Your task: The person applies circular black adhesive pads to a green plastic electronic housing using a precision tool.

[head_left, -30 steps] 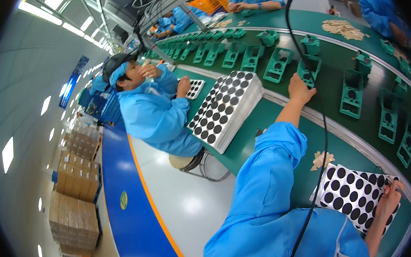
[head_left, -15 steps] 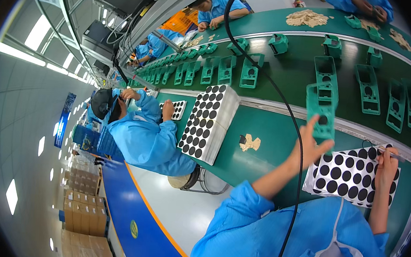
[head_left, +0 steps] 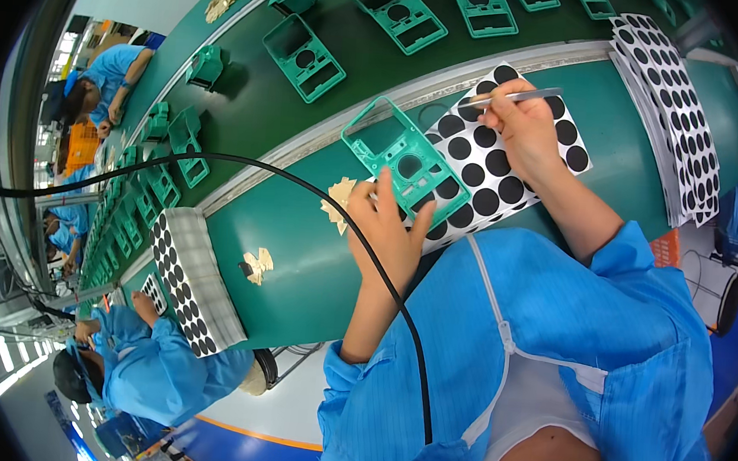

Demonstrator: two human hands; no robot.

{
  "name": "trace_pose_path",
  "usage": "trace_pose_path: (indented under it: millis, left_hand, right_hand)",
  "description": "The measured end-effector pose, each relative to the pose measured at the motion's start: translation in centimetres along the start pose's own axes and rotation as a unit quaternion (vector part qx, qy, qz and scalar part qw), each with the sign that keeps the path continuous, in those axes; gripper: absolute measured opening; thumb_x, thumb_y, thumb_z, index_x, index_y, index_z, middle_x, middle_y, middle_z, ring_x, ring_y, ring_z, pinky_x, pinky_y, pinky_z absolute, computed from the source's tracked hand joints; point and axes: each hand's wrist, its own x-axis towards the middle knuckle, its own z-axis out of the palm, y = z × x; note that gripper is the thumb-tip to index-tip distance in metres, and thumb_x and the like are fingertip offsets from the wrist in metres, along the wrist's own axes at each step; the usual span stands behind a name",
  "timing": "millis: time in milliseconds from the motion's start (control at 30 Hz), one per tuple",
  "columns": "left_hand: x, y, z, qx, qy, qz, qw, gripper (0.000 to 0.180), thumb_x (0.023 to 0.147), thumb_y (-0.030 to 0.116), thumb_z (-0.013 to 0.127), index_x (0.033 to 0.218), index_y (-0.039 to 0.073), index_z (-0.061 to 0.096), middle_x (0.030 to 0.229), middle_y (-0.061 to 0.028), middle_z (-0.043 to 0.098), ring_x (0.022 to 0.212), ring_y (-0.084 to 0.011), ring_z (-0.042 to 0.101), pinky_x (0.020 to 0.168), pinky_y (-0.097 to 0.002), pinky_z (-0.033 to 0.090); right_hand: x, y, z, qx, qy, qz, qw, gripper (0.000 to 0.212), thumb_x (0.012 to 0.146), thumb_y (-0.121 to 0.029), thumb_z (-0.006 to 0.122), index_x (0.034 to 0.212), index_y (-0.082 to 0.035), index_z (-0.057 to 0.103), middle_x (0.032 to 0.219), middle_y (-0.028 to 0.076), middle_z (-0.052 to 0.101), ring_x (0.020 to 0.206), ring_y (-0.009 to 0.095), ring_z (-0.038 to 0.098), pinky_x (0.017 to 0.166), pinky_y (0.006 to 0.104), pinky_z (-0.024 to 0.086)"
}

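My left hand (head_left: 386, 232) grips the lower edge of a green plastic housing (head_left: 434, 168), a long frame with a large opening at one end and a round recess near its middle. The housing is tilted and covers the left part of a white sheet of round black stickers (head_left: 497, 163). Metal tweezers (head_left: 531, 96) are pinched in my right hand (head_left: 528, 139) above that sheet, their tips pointing left toward the housing's far side. Whether the tips hold a sticker is too small to tell.
Green housings (head_left: 304, 58) stand on the dark green belt (head_left: 248, 108) beyond a metal rail. Sticker stacks lie right (head_left: 668, 115) and left (head_left: 209, 274). Beige scraps (head_left: 258, 265) lie on the bench. A black cable (head_left: 367, 252) crosses the view. Co-workers (head_left: 151, 361) sit at left.
My left hand has brought the housing from near the belt down to the sticker sheet. My right hand, with the tweezers, has lifted off the sheet's edge. The whole view has swung round.
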Motion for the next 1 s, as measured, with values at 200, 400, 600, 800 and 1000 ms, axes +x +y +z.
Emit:
trace_pose_path:
  millis: [200,400,600,800,1000]
  left_hand:
    - [1.2,-1.4,0.7,-0.017,0.031,0.085,0.996,0.068,0.072,0.028,0.08,0.122,-0.009,0.051,0.134,-0.0218,0.047,0.132,-0.0434,0.035,0.104,-0.0483,0.034]
    - [1.0,-1.6,1.3,-0.051,0.061,0.088,0.993,0.069,0.072,0.024,0.08,0.125,-0.006,0.048,0.133,-0.0206,0.047,0.132,-0.0425,0.036,0.105,-0.0483,0.034]
    - [0.6,-2.9,2.2,-0.124,0.086,0.098,0.984,0.059,0.075,0.015,0.077,0.122,-0.004,0.049,0.133,-0.0195,0.048,0.133,-0.0411,0.036,0.106,-0.0469,0.034]
    - [0.6,-2.7,2.5,-0.125,0.09,0.095,0.983,0.054,0.076,0.012,0.075,0.121,-0.004,0.049,0.131,-0.0189,0.049,0.133,-0.0412,0.037,0.105,-0.0471,0.035]
    - [0.6,-2.8,2.5,-0.124,0.096,0.101,0.982,0.053,0.075,0.012,0.076,0.119,-0.004,0.051,0.13,-0.0189,0.05,0.132,-0.0414,0.038,0.105,-0.0475,0.035]
  right_hand:
    - [-1.9,0.6,1.0,-0.071,-0.052,0.024,0.996,0.003,0.093,-0.005,0.056,0.095,-0.002,0.054,0.096,0.016,0.065,0.076,0.012,0.062,0.073,0.027,0.053]
    - [-2.5,1.2,1.4,-0.13,-0.114,-0.023,0.985,0.002,0.089,0.003,0.056,0.09,0.002,0.058,0.089,0.011,0.065,0.068,0.01,0.059,0.063,0.0223,0.049]
    - [-2.6,1.3,2.1,-0.181,-0.152,-0.027,0.971,0.004,0.089,0.002,0.056,0.092,0.002,0.06,0.086,0.008,0.063,0.067,0.009,0.058,0.063,0.0223,0.048]
    - [-2.9,1.4,2.0,-0.221,-0.171,-0.048,0.959,0.005,0.09,0.0,0.057,0.092,0.002,0.062,0.086,0.007,0.064,0.066,0.008,0.057,0.061,0.0218,0.047]
    - [-2.9,1.3,2.0,-0.243,-0.175,-0.055,0.953,0.006,0.089,-0.001,0.057,0.091,0.001,0.062,0.086,0.007,0.064,0.066,0.008,0.057,0.059,0.0207,0.046]
